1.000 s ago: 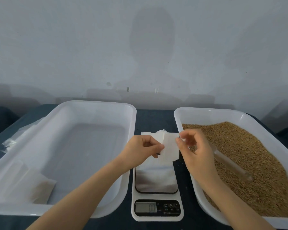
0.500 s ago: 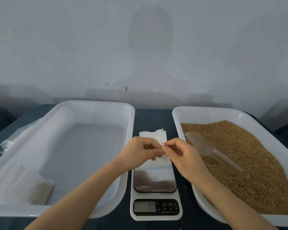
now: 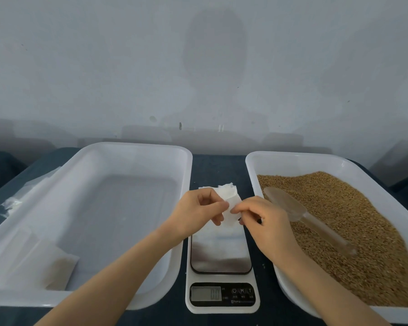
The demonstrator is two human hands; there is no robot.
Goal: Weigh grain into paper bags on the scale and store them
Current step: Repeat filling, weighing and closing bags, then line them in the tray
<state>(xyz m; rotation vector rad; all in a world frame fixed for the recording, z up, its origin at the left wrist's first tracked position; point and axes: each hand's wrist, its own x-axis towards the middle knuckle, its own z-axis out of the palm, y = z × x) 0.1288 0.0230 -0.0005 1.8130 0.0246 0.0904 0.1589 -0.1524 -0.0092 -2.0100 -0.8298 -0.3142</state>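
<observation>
Two bare hands meet above the far end of a kitchen scale. The left grip and the right grip each pinch an edge of one small white paper bag, thumb against forefinger, apparently teasing its mouth apart. The bag looks flat and empty. Directly beneath the grips, running back toward the person, is the scale. Its plate is bare and its display is too blurred to read. Just beyond the right grip, a clear scoop lies on the grain heaped in a white tray. Out past the left grip, a second white tray holds what looks like one filled bag in its near corner. By that showing one bag is stored, and this one has yet to be opened, filled, weighed and put away.
</observation>
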